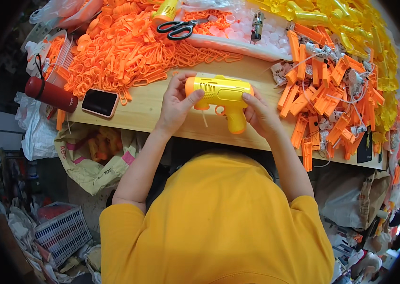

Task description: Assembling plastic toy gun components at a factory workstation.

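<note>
The left hand [177, 105] and right hand [261, 113] are apart from each other, both closed on one yellow toy gun [228, 91], which spans the gap between them above the front part of the wooden desk [138, 111]. The left hand wraps the orange-rimmed end, its thumb on the near side; the right hand pinches the opposite end, its thumb near the top of the body. The handle [235, 119] points toward the person, just beside the right fingers, with the orange trigger [219, 110] between the hands. A thin white tube [204, 118] hangs below the body, nearer the left hand. Loose orange clips [129, 52] are heaped beyond the left hand; orange housings [325, 90] lie to the right of the right hand.
</note>
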Available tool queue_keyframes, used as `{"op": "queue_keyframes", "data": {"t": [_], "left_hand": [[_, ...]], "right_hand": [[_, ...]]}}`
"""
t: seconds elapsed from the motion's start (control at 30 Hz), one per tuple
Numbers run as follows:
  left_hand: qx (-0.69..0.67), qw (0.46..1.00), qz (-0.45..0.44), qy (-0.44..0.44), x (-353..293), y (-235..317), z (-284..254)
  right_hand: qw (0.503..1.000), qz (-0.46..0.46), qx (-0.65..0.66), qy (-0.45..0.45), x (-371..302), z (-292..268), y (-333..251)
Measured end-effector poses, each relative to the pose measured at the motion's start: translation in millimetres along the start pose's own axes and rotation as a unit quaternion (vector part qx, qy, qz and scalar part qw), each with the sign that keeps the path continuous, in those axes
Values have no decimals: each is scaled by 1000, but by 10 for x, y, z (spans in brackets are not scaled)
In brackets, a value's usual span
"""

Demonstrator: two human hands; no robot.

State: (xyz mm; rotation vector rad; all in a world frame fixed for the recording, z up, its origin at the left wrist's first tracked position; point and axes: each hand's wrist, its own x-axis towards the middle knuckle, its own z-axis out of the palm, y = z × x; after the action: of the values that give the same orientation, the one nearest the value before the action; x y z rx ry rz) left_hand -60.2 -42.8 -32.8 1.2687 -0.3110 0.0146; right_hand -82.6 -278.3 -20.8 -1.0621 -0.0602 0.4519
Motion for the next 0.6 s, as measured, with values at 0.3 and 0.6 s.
{"op": "queue_keyframes", "data": {"t": [0.3, 0.6], "left_hand": [[97, 993, -58, -34, -207, -57, -320], [-91, 994, -63, 14, -232, 67, -492]], "right_hand": [[979, -64, -177, 73, 90, 118, 181], [970, -148, -193, -2, 400, 112, 243]]}}
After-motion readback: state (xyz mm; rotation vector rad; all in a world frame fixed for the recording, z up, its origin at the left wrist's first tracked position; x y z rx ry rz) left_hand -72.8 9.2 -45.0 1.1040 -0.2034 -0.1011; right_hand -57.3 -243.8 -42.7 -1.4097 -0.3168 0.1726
